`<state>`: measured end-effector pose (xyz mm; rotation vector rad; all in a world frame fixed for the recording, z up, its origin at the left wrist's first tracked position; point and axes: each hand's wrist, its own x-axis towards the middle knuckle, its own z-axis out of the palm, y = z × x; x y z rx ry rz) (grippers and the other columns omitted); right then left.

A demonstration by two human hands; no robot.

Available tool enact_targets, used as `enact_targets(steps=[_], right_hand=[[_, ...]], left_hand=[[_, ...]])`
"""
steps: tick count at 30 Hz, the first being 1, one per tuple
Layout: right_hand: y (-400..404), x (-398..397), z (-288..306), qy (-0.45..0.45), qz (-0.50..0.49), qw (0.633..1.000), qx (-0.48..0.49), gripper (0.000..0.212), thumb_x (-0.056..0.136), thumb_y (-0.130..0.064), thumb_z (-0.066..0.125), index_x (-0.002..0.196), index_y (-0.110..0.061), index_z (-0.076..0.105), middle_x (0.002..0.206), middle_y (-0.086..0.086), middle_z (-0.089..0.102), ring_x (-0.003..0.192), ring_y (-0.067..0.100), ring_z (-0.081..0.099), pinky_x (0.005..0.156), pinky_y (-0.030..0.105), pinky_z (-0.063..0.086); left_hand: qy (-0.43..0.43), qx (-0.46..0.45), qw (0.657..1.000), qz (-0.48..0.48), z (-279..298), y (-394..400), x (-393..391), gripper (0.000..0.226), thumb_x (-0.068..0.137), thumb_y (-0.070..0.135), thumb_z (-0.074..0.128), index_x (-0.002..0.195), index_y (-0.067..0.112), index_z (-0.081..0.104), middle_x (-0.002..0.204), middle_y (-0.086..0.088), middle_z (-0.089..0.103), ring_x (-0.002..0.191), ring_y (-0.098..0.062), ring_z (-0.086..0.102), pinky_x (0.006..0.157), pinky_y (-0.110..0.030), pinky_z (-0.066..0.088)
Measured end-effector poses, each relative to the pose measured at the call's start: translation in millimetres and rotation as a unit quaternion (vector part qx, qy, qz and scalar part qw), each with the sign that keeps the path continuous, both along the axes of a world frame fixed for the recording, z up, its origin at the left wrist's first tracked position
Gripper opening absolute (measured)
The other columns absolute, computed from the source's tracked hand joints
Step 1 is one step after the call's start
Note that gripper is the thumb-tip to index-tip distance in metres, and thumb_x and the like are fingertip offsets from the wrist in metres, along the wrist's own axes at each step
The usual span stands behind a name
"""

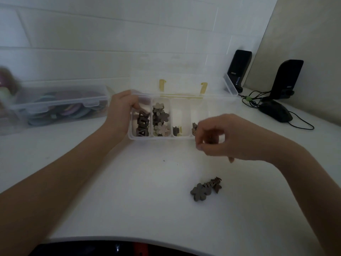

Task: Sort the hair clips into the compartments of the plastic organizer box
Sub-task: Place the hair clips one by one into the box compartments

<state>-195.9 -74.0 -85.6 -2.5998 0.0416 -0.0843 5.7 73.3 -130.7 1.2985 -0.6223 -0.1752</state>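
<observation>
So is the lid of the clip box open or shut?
Open: the clear plastic organizer box has its lid tipped up behind, compartments uncovered.

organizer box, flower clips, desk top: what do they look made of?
Organizer box: clear, glossy plastic; the contents show through its walls, and the yellow latches look like plastic too.
Flower clips: probably matte plastic or resin in grey and beige, with flat, even colour and no shine; the dim light leaves this open.
Desk top: smooth white surface, likely laminate, with no visible grain.
</observation>
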Motion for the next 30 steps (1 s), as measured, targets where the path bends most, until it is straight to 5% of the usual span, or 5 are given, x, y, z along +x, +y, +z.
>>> enact_targets(steps=[6,10,16,20,30], right_hand=[[14,17,-20,-0.214,-0.037,0.97,0.108,0.015,0.079,-0.007,0.07,0.083,-0.022,0.071,0.078,-0.006,0.066,0.07,0.012,0.061,0.051,0.023,0.055],[31,25,-31,-0.308,-0.001,0.95,0.041,0.028,0.082,0.002,0.064,0.101,-0.017,0.072,0.093,-0.007,0.063,0.086,0.005,0.06,0.074,0.013,0.051],[50,31,-34,-0.384,-0.05,0.921,-0.049,0.017,0.076,-0.018,0.073,0.085,-0.015,0.059,0.075,-0.01,0.062,0.074,0.011,0.054,0.067,0.032,0.048],[49,41,-44,-0.386,-0.072,0.901,-0.186,0.005,0.079,-0.021,0.066,0.084,-0.019,0.067,0.093,-0.007,0.068,0.093,0.019,0.055,0.079,0.04,0.042],[39,31,-42,-0.335,-0.071,0.91,-0.233,0.019,0.087,-0.035,0.054,0.094,-0.026,0.07,0.138,-0.003,0.049,0.128,0.02,0.038,0.1,0.036,0.028]], left_hand=[[-0.036,-0.001,0.999,0.028,1,-7,-17,0.043,0.051,0.008,0.043,0.079,-0.024,0.052,0.083,-0.019,0.047,0.06,-0.015,0.052,0.047,-0.014,0.043],[-0.03,-0.009,0.999,0.023,1,-12,-32,0.042,0.052,0.01,0.046,0.081,-0.019,0.056,0.08,-0.018,0.05,0.062,-0.015,0.052,0.05,-0.016,0.046],[-0.052,-0.012,0.999,-0.006,1,-17,-52,0.009,0.057,0.01,0.05,0.06,0.002,0.053,0.06,-0.003,0.049,0.055,-0.004,0.046,0.052,-0.014,0.038],[-0.038,-0.016,0.999,-0.012,-1,-19,-55,0.019,0.058,0.008,0.048,0.066,-0.007,0.056,0.065,-0.01,0.05,0.062,-0.012,0.046,0.053,-0.018,0.038],[-0.03,0.034,0.999,0.011,-4,-18,-45,0.026,0.06,0.018,0.05,0.069,-0.005,0.06,0.076,-0.014,0.055,0.067,-0.013,0.053,0.059,-0.023,0.044]])
